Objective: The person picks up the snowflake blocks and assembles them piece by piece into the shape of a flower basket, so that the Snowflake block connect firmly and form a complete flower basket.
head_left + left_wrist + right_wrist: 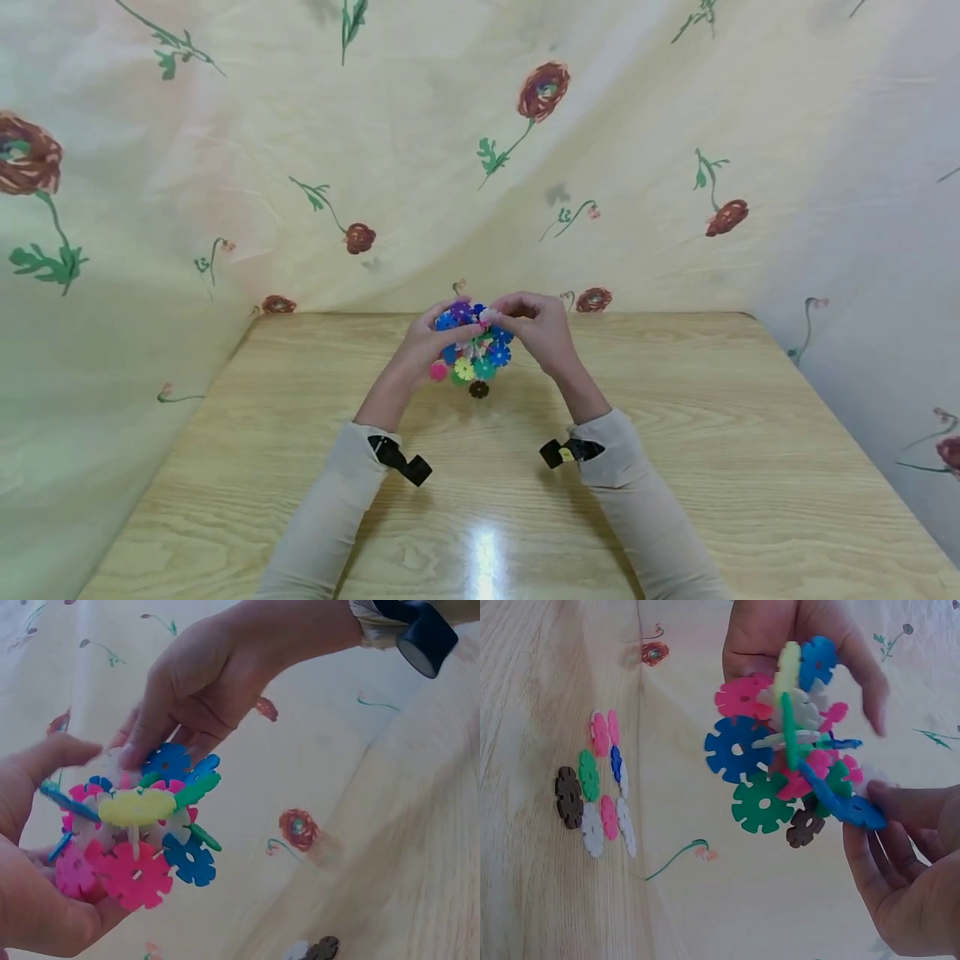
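A ball-like cluster of slotted plastic snowflake discs (pixel 136 806), in pink, blue, green, yellow, white and brown, is held up above the table between both hands. My left hand (pixel 423 343) grips it from the left, fingers under the pink discs and thumb raised along its side in the left wrist view. On the other side, my right hand (pixel 542 329) pinches a white disc (pixel 489 316) between thumb and fingers at the cluster's edge. Whether that disc is slotted in cannot be told. A blue disc (pixel 861 813) lies against the right fingers.
Several loose discs lie on the wooden table (pixel 675 467) in the right wrist view, among them a brown disc (pixel 568 796), a green disc (pixel 589 775) and a white disc (pixel 592 829). A flower-printed cloth (pixel 420 150) hangs behind the table and along its sides.
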Demonstrator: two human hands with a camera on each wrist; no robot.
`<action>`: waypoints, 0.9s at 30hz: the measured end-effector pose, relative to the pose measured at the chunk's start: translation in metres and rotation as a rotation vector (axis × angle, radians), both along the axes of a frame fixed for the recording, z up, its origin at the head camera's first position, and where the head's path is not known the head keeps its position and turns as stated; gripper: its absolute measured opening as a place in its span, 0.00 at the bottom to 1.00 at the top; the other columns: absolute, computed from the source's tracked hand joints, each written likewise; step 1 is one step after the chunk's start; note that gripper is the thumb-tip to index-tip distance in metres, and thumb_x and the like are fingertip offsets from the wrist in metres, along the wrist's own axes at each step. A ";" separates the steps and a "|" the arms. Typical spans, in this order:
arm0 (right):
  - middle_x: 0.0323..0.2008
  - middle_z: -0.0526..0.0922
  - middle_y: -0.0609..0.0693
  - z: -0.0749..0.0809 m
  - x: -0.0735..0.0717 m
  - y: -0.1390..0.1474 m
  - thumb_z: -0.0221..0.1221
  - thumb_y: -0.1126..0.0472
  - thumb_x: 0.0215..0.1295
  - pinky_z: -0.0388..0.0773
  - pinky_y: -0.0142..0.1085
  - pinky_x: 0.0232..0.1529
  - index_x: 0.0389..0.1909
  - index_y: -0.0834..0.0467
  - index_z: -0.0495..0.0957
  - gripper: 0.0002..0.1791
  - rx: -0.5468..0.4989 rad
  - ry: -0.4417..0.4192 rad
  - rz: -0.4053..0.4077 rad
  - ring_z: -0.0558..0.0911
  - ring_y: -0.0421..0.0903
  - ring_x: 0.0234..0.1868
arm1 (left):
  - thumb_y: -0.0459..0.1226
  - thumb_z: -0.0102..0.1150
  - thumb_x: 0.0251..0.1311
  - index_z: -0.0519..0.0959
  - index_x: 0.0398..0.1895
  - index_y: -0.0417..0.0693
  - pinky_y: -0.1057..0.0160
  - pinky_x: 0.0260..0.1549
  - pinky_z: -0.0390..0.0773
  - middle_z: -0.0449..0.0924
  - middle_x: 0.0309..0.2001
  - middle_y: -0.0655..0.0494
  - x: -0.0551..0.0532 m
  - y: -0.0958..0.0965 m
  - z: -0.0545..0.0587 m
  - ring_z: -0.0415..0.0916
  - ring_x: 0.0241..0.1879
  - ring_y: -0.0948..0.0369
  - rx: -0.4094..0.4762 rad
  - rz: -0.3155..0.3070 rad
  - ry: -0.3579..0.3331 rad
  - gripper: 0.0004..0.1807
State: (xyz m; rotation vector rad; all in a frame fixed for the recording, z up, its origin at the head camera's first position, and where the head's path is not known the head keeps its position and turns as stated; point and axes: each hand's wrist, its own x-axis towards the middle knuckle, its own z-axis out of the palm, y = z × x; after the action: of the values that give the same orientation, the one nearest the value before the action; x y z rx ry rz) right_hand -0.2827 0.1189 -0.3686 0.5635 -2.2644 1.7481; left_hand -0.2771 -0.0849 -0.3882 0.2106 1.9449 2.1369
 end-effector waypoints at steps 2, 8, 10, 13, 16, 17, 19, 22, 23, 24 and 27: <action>0.39 0.88 0.60 -0.001 -0.001 0.000 0.69 0.61 0.65 0.82 0.27 0.39 0.41 0.64 0.87 0.09 -0.026 -0.018 -0.040 0.83 0.44 0.36 | 0.44 0.65 0.67 0.71 0.71 0.68 0.55 0.57 0.82 0.76 0.64 0.48 -0.001 -0.003 0.001 0.80 0.57 0.53 0.035 -0.009 0.000 0.29; 0.35 0.85 0.50 -0.003 0.001 -0.004 0.69 0.61 0.64 0.84 0.27 0.35 0.44 0.64 0.86 0.12 -0.190 -0.173 -0.172 0.82 0.41 0.33 | 0.40 0.59 0.71 0.62 0.77 0.65 0.50 0.63 0.77 0.71 0.69 0.49 -0.003 -0.002 0.001 0.77 0.59 0.55 0.159 -0.002 0.022 0.33; 0.33 0.84 0.48 -0.003 0.002 -0.007 0.69 0.61 0.64 0.84 0.27 0.35 0.45 0.65 0.86 0.13 -0.246 -0.202 -0.208 0.81 0.40 0.31 | 0.38 0.60 0.70 0.60 0.78 0.64 0.46 0.64 0.75 0.71 0.70 0.49 -0.004 0.000 0.000 0.76 0.60 0.56 0.175 0.016 0.036 0.36; 0.32 0.84 0.46 -0.002 0.005 -0.012 0.69 0.62 0.64 0.85 0.28 0.34 0.45 0.66 0.85 0.12 -0.302 -0.212 -0.229 0.81 0.39 0.30 | 0.34 0.62 0.68 0.59 0.79 0.64 0.48 0.62 0.78 0.73 0.68 0.47 -0.004 0.004 -0.001 0.79 0.57 0.56 0.180 0.039 0.054 0.39; 0.32 0.83 0.46 -0.003 0.006 -0.015 0.68 0.63 0.65 0.85 0.28 0.34 0.45 0.67 0.85 0.12 -0.320 -0.225 -0.213 0.82 0.39 0.30 | 0.32 0.64 0.67 0.60 0.78 0.65 0.55 0.54 0.84 0.75 0.66 0.45 -0.005 0.005 -0.003 0.84 0.51 0.58 0.169 0.065 0.058 0.40; 0.32 0.83 0.47 -0.003 0.006 -0.015 0.68 0.64 0.65 0.85 0.28 0.34 0.45 0.67 0.84 0.12 -0.319 -0.232 -0.204 0.82 0.39 0.30 | 0.33 0.64 0.67 0.61 0.77 0.65 0.57 0.51 0.85 0.76 0.65 0.45 -0.005 0.005 -0.003 0.84 0.49 0.59 0.163 0.076 0.058 0.39; 0.33 0.82 0.47 -0.002 0.006 -0.015 0.67 0.64 0.66 0.85 0.28 0.35 0.46 0.67 0.84 0.12 -0.309 -0.249 -0.187 0.81 0.39 0.31 | 0.33 0.65 0.67 0.63 0.76 0.65 0.61 0.46 0.86 0.77 0.63 0.47 -0.005 0.004 -0.003 0.84 0.47 0.61 0.154 0.093 0.054 0.38; 0.33 0.82 0.46 -0.001 0.005 -0.013 0.67 0.64 0.66 0.85 0.28 0.35 0.46 0.67 0.83 0.12 -0.276 -0.264 -0.161 0.81 0.39 0.32 | 0.34 0.65 0.67 0.64 0.76 0.63 0.64 0.41 0.86 0.80 0.57 0.51 -0.006 0.003 -0.002 0.84 0.43 0.62 0.154 0.104 0.048 0.37; 0.33 0.82 0.47 0.000 0.004 -0.013 0.67 0.64 0.66 0.85 0.28 0.35 0.46 0.67 0.83 0.12 -0.264 -0.267 -0.151 0.82 0.39 0.32 | 0.34 0.64 0.67 0.64 0.77 0.62 0.65 0.40 0.86 0.81 0.54 0.54 -0.006 0.002 -0.001 0.84 0.42 0.62 0.155 0.105 0.044 0.37; 0.33 0.82 0.46 0.000 0.004 -0.012 0.67 0.64 0.67 0.85 0.28 0.36 0.47 0.67 0.83 0.12 -0.253 -0.271 -0.139 0.82 0.39 0.33 | 0.34 0.64 0.68 0.64 0.77 0.62 0.66 0.38 0.85 0.82 0.51 0.55 -0.006 0.001 -0.001 0.83 0.41 0.63 0.158 0.104 0.040 0.36; 0.34 0.83 0.46 0.003 0.002 -0.008 0.67 0.62 0.67 0.85 0.29 0.38 0.49 0.66 0.83 0.14 -0.219 -0.281 -0.097 0.82 0.40 0.34 | 0.35 0.65 0.67 0.65 0.76 0.63 0.68 0.33 0.83 0.83 0.45 0.59 -0.007 0.000 0.003 0.83 0.36 0.64 0.144 0.111 0.024 0.36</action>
State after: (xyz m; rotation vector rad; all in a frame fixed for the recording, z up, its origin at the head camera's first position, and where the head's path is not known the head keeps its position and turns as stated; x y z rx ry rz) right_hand -0.2809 0.1106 -0.3660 0.1707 -2.1854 2.1007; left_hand -0.2842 -0.0854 -0.3852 0.1587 1.8572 2.3583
